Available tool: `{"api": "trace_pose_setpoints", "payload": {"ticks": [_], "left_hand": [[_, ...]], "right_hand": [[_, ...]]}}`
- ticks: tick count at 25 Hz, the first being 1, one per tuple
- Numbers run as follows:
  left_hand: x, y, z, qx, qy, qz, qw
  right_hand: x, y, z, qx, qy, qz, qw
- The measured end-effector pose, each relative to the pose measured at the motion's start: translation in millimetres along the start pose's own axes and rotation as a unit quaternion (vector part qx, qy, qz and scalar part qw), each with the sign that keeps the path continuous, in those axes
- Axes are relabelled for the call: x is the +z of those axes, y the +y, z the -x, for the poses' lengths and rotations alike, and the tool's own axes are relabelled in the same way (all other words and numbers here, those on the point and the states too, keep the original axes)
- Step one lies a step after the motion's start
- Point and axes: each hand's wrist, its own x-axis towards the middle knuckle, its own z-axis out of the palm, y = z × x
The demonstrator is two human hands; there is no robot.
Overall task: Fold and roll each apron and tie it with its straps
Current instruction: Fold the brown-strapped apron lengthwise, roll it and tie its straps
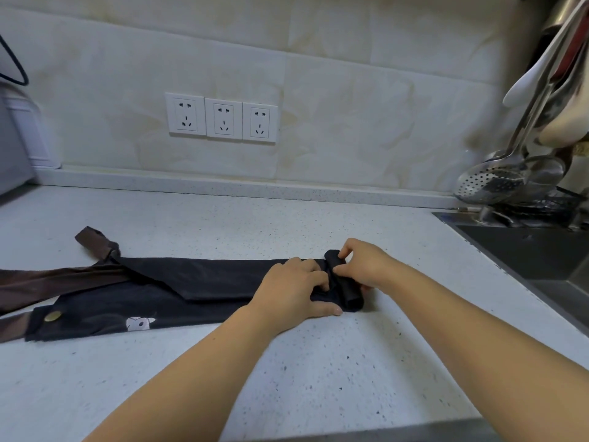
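A black apron (178, 288) lies folded into a long narrow strip across the speckled white counter (318, 362). Its right end is turned over into a small tight roll (349, 290). My right hand (366, 264) grips that roll from the right, fingers curled over its top. My left hand (296, 291) lies on the strip just left of the roll, its fingertips pressed against it. Brown straps (60, 279) trail off the apron's left end toward the left edge. A brass snap (52, 316) and a small white print (140, 323) show near the left end.
A dark sink (535, 250) is set into the counter at the right. Ladles and a skimmer (497, 183) hang above it. Three wall sockets (221, 119) sit on the tiled backsplash. A grey appliance (12, 148) stands at the far left.
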Motion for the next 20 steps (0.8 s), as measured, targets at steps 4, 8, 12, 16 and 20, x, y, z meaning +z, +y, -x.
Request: {"api": "trace_pose_setpoints", "payload": {"ticks": [4,8,12,16,20], "left_hand": [[-6.4,-7.2,-1.7,-0.015,-0.029,0.024,0.999],[-12.6,-10.2,4.3,-0.074,-0.086,0.172,0.979],[-9.6,5.0,3.5,-0.166,0.001,0.141,0.976],[-13.5,-10.9,4.1,-0.182,-0.038,0.191,0.964],[-46.3,-30.1,23.5,-0.188,-0.115,0.272,0.937]], "right_hand": [[14.5,-16.2,-2.1,0.027,0.011,0.023,0.999],[30.2,-32.3,-9.9,0.055,0.032,0.111,0.992],[34.0,-42.7,-16.4,0.054,0.028,0.088,0.994],[0.1,-30.4,-11.8,0.045,-0.134,-0.14,0.98],[-4.1,-18.6,-6.2,-0.079,-0.18,-0.063,0.978]]}}
